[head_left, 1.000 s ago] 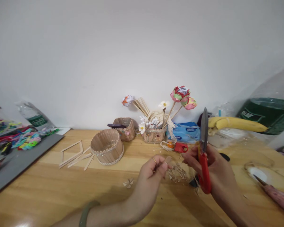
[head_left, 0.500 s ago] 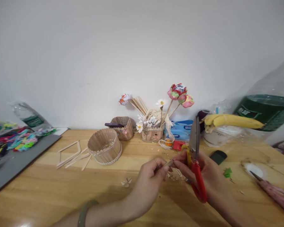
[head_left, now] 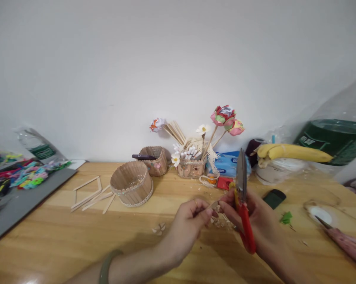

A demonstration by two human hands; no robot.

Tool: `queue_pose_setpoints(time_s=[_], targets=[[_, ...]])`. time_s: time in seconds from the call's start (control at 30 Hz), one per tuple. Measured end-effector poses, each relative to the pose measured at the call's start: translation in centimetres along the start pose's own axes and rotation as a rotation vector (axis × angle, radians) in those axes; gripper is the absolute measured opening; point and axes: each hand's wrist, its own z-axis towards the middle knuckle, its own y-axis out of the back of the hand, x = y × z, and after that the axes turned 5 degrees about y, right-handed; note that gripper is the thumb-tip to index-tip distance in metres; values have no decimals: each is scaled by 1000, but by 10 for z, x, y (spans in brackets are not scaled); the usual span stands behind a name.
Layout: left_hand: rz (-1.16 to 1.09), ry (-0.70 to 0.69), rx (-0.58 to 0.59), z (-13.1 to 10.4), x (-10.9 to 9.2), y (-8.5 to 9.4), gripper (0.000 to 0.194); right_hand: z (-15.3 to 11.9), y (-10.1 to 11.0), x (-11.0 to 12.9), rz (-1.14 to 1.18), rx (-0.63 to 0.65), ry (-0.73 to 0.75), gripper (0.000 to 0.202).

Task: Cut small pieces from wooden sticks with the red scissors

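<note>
My left hand [head_left: 188, 223] pinches a short wooden craft stick [head_left: 214, 205] between thumb and fingers. Close on its right, my right hand [head_left: 255, 221] grips red and yellow scissors [head_left: 245, 221], whose blades point upward. The right fingertips touch or nearly touch the far end of the stick. Under both hands lies a scatter of wood chips [head_left: 222, 221], partly hidden by the fingers. A smaller group of cut stick tips [head_left: 158, 228] rests left of my left hand.
A round basket of craft sticks [head_left: 130, 185] stands left of centre, with loose sticks [head_left: 87, 201] beside it. Behind are a holder with paper flowers [head_left: 191, 167], a blue packet [head_left: 227, 161] and bananas [head_left: 295, 152]. A pink-handled pointed tool [head_left: 343, 242] lies at right.
The scissors have tilted slightly, their red handle shifting a little left. Both hands stay close together around the stick, and the view has moved very slightly.
</note>
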Motion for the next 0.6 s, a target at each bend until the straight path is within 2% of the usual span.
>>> queue_pose_setpoints(time_s=[0.1, 0.3, 0.43, 0.6], targets=[[-72, 16, 31, 0, 0, 1, 29, 1, 1, 0, -55, 9, 11, 27], [-94, -81, 180, -8, -11, 5, 29, 12, 11, -16, -195, -1, -6, 30], [-159, -39, 161, -8, -15, 6, 31, 20, 22, -27, -284, -38, -1, 28], [-173, -23, 162, -7, -17, 5, 34, 22, 29, -23, -410, -88, 29, 23]])
